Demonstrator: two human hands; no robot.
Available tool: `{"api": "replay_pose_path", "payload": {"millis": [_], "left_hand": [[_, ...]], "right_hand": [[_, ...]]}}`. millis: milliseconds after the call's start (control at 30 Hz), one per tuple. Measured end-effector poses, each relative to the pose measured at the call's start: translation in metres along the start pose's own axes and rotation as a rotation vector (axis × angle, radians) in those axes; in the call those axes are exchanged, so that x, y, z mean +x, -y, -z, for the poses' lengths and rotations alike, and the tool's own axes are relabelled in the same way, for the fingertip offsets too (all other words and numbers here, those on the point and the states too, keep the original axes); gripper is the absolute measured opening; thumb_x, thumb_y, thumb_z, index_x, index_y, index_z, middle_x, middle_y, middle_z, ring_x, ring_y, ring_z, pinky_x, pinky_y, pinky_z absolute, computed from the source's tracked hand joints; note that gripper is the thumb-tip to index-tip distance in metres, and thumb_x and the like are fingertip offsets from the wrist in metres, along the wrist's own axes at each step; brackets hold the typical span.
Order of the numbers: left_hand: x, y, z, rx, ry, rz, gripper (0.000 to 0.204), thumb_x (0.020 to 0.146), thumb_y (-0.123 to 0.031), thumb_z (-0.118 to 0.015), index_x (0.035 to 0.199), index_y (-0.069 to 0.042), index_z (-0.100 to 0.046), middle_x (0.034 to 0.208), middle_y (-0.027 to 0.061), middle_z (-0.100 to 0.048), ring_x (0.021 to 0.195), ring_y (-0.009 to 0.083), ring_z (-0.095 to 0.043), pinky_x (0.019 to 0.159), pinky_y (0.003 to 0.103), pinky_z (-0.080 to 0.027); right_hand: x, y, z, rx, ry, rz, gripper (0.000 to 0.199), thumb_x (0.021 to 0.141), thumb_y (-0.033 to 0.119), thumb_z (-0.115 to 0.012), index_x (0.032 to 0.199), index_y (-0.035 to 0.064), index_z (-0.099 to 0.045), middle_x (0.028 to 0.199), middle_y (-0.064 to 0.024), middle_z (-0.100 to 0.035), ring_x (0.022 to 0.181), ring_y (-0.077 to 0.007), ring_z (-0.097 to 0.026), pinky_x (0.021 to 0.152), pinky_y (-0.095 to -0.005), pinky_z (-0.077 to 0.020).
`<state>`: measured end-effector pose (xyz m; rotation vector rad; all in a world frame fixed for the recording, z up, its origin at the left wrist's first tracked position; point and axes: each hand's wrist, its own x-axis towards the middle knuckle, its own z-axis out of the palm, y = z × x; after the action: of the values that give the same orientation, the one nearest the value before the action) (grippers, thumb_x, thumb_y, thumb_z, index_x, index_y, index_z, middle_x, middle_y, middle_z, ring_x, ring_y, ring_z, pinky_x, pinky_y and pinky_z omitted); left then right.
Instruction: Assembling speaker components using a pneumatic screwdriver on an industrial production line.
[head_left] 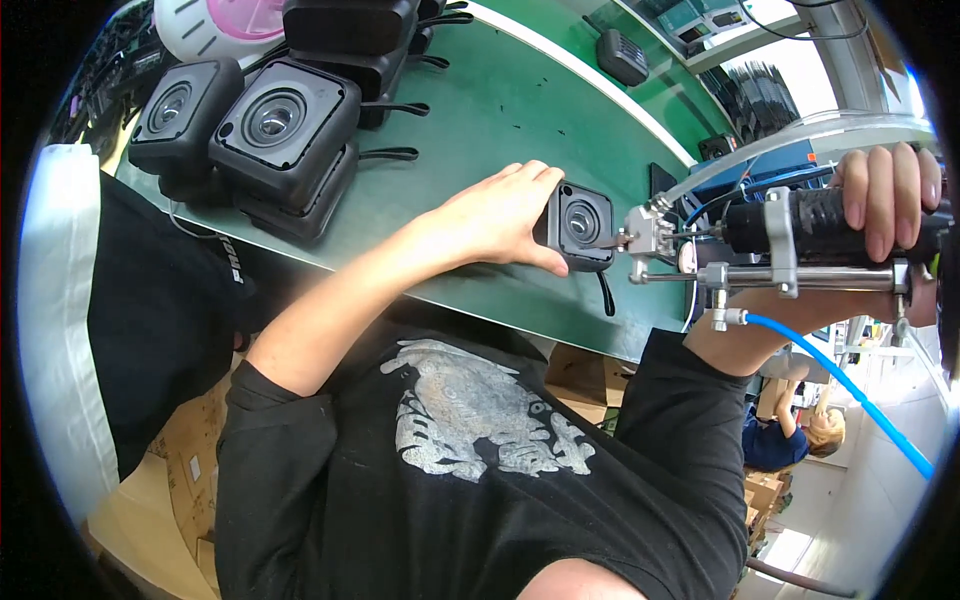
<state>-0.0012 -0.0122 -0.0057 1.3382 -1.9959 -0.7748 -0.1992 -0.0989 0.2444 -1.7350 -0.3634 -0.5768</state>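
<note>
A small black box-shaped speaker [582, 222] lies on the green work surface [490, 110] with its round driver facing up and a strap loop at its near side. My left hand [505, 215] is closed around its left side, thumb at the near edge and fingers at the far edge. My right hand [882, 200] is wrapped round a black power screwdriver [800, 222], which lies sideways in the view. The tool's metal head [645, 232] reaches the speaker's right face edge. Whether its tip touches a screw is too small to tell.
Stacked black speakers [285, 120] with strap loops stand at the left. A pink and white round container [235, 20] sits behind them. A clear hose [790, 135] and a blue air hose [850, 375] run from the tool. Another person [785, 430] is at the far right.
</note>
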Motion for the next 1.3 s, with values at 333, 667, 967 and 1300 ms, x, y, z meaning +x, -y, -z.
{"api": "replay_pose_path", "payload": {"millis": [333, 667, 967, 1300], "left_hand": [[0.001, 0.004, -0.002, -0.026, -0.009, -0.033, 0.095, 0.066, -0.044, -0.087, 0.134, 0.006, -0.043, 0.13, 0.0229, -0.052, 0.124, 0.0371, -0.05, 0.107, 0.042, -0.043], [0.004, 0.006, -0.001, 0.059, -0.046, -0.078, 0.093, 0.063, -0.046, -0.089, 0.123, 0.011, -0.047, 0.119, 0.0262, -0.055, 0.115, 0.039, -0.055, 0.102, 0.042, -0.046], [0.04, -0.049, -0.018, 0.426, 0.094, -0.194, 0.12, 0.057, -0.05, -0.089, 0.143, 0.012, -0.033, 0.127, 0.0295, -0.051, 0.119, 0.0411, -0.052, 0.106, 0.044, -0.042], [0.214, -0.016, 0.034, 0.562, -0.475, -0.106, 0.098, 0.056, -0.039, -0.084, 0.13, 0.01, -0.044, 0.112, 0.0263, -0.058, 0.102, 0.0395, -0.06, 0.092, 0.045, -0.051]], "right_hand": [[-0.006, -0.028, -0.027, -0.014, -0.131, -0.041, 0.06, 0.089, 0.06, -0.06, 0.111, 0.0044, -0.049, 0.084, -0.0027, -0.053, 0.069, -0.0151, -0.057, 0.069, -0.0327, -0.0444], [-0.019, -0.064, -0.044, 0.056, -0.42, 0.044, 0.053, 0.097, 0.053, -0.054, 0.104, 0.0006, -0.05, 0.075, -0.0074, -0.053, 0.057, -0.0174, -0.053, 0.061, -0.0352, -0.0446], [-0.014, 0.016, 0.045, -0.145, -0.494, 0.017, 0.044, 0.097, 0.046, -0.058, 0.1, 0.0024, -0.051, 0.07, -0.0045, -0.051, 0.053, -0.0121, -0.05, 0.054, -0.0273, -0.0421], [-0.056, -0.048, 0.053, -0.591, -1.014, 0.012, 0.032, 0.083, 0.032, -0.08, 0.085, 0.0024, -0.069, 0.064, -0.0002, -0.063, 0.057, -0.0073, -0.059, 0.052, -0.0242, -0.0459]]}}
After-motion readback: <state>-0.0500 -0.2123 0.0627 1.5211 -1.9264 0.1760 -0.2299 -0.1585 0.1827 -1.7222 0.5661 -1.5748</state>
